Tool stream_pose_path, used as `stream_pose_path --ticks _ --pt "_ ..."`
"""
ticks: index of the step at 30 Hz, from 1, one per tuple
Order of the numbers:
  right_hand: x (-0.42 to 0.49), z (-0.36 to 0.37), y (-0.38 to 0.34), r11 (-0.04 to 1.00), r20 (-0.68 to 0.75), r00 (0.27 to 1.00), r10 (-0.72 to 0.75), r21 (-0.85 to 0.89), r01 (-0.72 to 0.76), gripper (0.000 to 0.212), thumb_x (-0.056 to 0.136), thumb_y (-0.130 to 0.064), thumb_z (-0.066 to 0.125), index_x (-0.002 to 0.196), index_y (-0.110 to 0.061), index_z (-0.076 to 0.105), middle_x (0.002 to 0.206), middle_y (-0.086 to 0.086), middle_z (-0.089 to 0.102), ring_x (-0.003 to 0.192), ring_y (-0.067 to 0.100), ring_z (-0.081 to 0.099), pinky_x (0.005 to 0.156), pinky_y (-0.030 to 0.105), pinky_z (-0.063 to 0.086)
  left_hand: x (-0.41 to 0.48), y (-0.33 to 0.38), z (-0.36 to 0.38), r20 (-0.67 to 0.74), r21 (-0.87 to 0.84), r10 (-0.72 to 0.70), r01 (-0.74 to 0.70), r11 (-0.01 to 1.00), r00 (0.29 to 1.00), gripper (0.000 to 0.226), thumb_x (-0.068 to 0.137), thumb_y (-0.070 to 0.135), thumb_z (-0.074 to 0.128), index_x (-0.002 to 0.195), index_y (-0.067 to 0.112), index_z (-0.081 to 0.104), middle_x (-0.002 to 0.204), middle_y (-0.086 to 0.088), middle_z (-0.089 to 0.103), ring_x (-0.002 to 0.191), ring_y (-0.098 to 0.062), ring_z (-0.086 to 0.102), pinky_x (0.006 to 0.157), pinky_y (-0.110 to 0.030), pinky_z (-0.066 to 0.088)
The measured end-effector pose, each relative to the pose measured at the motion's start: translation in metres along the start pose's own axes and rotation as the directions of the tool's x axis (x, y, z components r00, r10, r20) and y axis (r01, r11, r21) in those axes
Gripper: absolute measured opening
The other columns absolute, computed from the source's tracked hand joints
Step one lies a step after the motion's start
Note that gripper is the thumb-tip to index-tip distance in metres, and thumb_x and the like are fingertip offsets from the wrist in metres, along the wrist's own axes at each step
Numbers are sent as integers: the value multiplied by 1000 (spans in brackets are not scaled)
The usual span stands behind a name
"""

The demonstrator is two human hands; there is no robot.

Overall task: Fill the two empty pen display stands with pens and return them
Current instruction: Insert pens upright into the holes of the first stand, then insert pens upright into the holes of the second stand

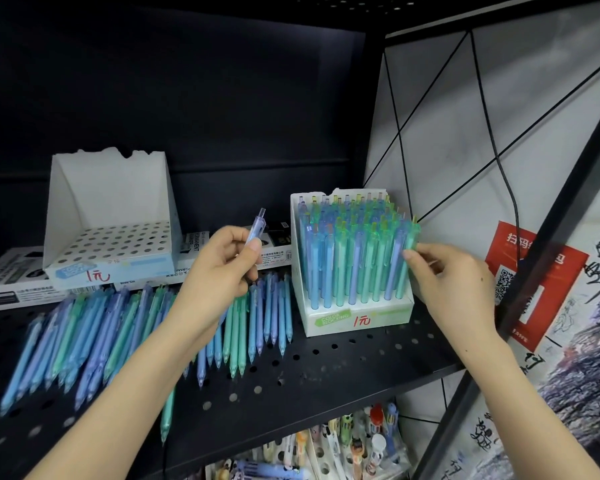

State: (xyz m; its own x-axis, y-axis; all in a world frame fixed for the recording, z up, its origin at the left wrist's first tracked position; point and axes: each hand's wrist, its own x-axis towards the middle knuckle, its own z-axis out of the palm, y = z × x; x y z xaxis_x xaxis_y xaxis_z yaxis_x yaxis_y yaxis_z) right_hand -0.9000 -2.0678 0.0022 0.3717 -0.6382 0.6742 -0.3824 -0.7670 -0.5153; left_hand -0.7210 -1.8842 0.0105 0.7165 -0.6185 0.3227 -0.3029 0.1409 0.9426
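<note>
Black perforated metal forms the shelf [326, 368] that carries everything. Toward its right edge stands the full stand [357, 318], a white card holder packed with upright blue, lilac and green pens [347, 258]. The empty stand [111, 271] sits at the back left on flat boxes [11, 275], its rows of holes bare. Loose pens [118, 323] lie fanned across the shelf's left half, tips toward the front edge. The left hand [219, 275] is above them, thumb and curled fingers clamped on a lilac pen [257, 225] whose button end points up. The right hand [454, 275] is at the full stand's right front corner; its thumb and curled fingers seem to pinch the green pen [409, 251] standing there, though blur hides the exact contact.
</note>
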Motion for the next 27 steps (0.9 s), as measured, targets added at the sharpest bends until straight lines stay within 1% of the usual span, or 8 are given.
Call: stream_pose_path --ticks 4,6,8,11,15,22,24,27 --pt "-5 6 1 987 -95 995 -29 -162 13 30 93 -30 54 113 -9 64 89 8 68 67 22 58 55 24 33 0 2 -8 -49 -34 -1 -1 999 999 11 95 19 49 85 16 54 65 6 53 58 -6 45 44 -12 33" --pt "-12 5 -14 971 -245 964 -102 -236 42 28 94 -28 53 111 -8 63 88 9 67 67 25 59 56 23 30 -3 4 -17 -82 -56 1 -5 998 997 11 95 17 50 85 15 54 66 6 54 58 -6 45 43 -12 32" --pt "-18 6 -38 968 -317 925 -211 -198 153 24 92 -24 54 104 -6 66 86 8 67 69 22 60 58 21 30 -7 6 -31 -124 -78 4 -14 997 992 11 95 16 50 85 15 54 66 5 53 59 -6 45 42 -13 31" --pt "-22 20 -84 956 -201 941 -273 58 289 22 91 -24 54 102 -10 67 86 -1 66 71 11 58 61 18 38 -17 9 -59 -217 -82 21 -40 996 976 11 95 15 50 84 15 54 68 3 53 57 -6 46 41 -13 29" --pt "-21 58 -154 912 96 951 -295 326 250 24 93 -31 53 111 -18 63 85 -8 64 72 7 57 62 23 46 -35 14 -103 -326 -28 53 -66 997 944 12 95 17 50 84 16 55 67 4 53 58 -8 47 41 -13 31" --pt "8 179 -216 966 458 873 -165 254 50 45 94 -39 49 129 -11 47 110 8 65 100 25 61 68 30 45 -67 14 -162 -425 74 62 -33 997 903 11 94 22 52 87 14 56 62 5 52 58 -8 46 43 -16 33" --pt "12 201 -222 978 479 868 -128 205 31 42 94 -36 48 127 -9 45 114 11 63 101 29 60 73 34 49 -74 12 -175 -434 93 55 -16 996 899 12 94 21 52 87 13 57 63 2 51 55 -6 45 43 -16 33" --pt "13 218 -226 989 423 894 -149 45 143 32 95 -20 45 123 -5 42 108 16 63 93 33 61 63 34 45 -84 12 -195 -458 97 34 12 995 888 13 94 21 51 86 12 57 65 1 50 57 -7 43 43 -16 31"
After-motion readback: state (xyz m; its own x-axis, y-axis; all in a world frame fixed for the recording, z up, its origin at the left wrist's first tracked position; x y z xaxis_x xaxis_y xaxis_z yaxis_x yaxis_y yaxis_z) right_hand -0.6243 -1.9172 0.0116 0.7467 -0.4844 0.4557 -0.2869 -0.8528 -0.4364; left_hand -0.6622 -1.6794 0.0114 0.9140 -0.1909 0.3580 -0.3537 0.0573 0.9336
